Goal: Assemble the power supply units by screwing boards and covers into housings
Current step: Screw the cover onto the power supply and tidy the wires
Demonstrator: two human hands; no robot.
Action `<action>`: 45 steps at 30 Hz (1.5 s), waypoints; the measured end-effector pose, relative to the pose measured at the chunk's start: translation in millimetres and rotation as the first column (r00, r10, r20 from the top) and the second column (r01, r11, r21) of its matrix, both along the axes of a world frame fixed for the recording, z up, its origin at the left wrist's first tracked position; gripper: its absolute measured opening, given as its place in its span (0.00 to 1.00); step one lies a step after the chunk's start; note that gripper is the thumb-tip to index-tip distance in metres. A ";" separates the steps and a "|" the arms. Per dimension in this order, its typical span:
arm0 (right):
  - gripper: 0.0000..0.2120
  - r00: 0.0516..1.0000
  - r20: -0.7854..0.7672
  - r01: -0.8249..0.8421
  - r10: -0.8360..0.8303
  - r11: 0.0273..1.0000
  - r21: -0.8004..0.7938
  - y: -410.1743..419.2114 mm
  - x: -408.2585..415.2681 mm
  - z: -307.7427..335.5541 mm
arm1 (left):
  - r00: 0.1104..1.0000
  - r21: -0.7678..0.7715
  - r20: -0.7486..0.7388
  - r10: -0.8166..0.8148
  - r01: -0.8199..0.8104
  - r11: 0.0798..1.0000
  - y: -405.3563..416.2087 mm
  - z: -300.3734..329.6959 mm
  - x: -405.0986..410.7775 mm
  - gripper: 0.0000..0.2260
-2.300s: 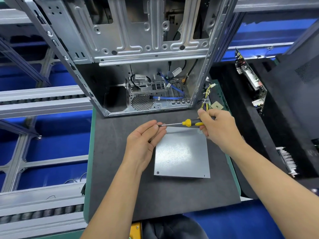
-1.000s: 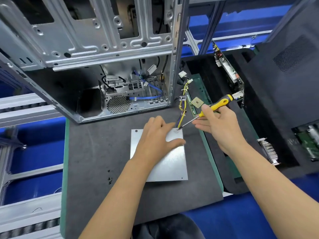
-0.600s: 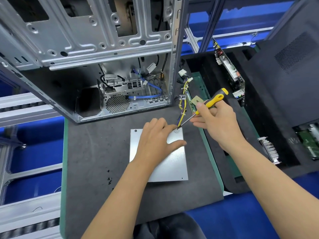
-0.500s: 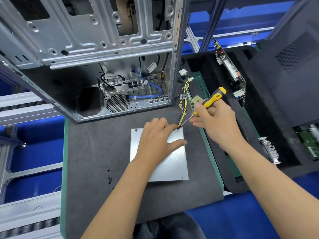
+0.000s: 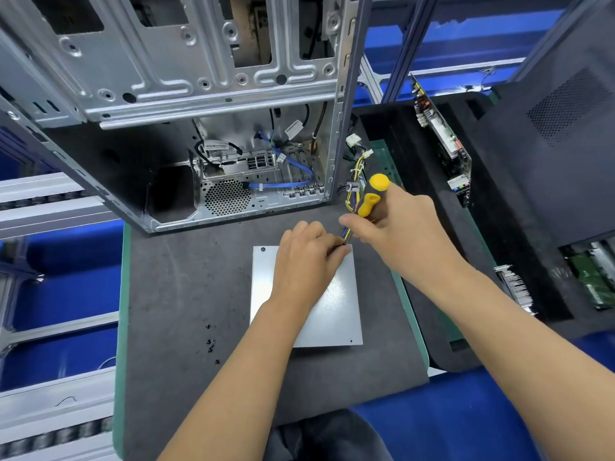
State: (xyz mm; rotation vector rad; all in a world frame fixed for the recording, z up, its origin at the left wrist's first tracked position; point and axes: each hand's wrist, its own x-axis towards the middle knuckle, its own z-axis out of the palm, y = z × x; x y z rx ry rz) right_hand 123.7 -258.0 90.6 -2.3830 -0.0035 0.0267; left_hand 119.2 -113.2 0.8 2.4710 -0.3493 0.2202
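Observation:
A grey metal power supply unit (image 5: pixel 336 304) lies flat on the dark foam mat (image 5: pixel 186 294), its cover facing up. My left hand (image 5: pixel 304 261) rests on the cover's far half, fingertips at the far right corner, where they meet the screwdriver's tip. My right hand (image 5: pixel 396 227) grips a yellow-handled screwdriver (image 5: pixel 372 194), held nearly upright over that corner. The tip and any screw under it are hidden by my fingers. A bundle of yellow and black wires (image 5: pixel 354 181) runs from that corner away from me.
An open silver computer case (image 5: pixel 186 78) stands at the mat's far edge. Several small black screws (image 5: pixel 211 344) lie on the mat left of the unit. Circuit boards (image 5: pixel 442 141) stand in black foam on the right. Roller conveyor rails (image 5: pixel 50 201) run along the left.
My right hand has raised the screwdriver from a low slant to nearly upright over the far right corner. My left hand's fingers have closed in around the tip.

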 end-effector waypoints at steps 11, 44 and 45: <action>0.17 0.978 0.070 -0.184 0.195 0.974 -0.136 -0.8 6.3 35.2 | 0.999 -0.019 -0.049 -0.003 0.002 1.000 0.7 -0.1 1.7 0.06; 0.16 0.877 -0.267 -0.429 0.399 0.400 -0.810 10.9 27.7 67.8 | 0.997 -0.076 -0.047 -0.065 0.061 0.995 5.6 -2.5 -4.3 0.07; 0.14 0.848 -0.298 -0.487 0.438 0.425 -0.763 9.9 27.7 70.1 | 0.995 -0.155 -0.076 -0.067 0.055 0.986 8.3 1.0 -5.2 0.07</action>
